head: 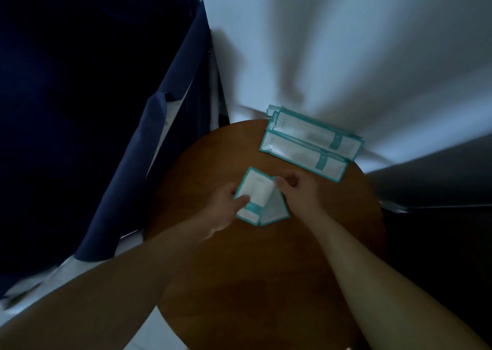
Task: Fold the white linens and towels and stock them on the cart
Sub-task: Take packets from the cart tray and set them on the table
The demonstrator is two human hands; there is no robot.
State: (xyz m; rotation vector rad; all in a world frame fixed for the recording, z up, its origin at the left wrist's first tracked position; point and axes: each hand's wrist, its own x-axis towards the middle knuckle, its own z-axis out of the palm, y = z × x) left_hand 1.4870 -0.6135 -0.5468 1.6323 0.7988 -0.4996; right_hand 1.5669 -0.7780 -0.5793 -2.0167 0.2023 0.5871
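Wooden table (pixel 266 269): left hand (pixel 226 203), right hand (pixel 298 190) hold small packets (pixel 257 190).

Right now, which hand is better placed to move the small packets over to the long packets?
Probably the right hand: it pinches the small packets and lies nearer the long packets at the far right of the table; the left hand holds them from farther off.
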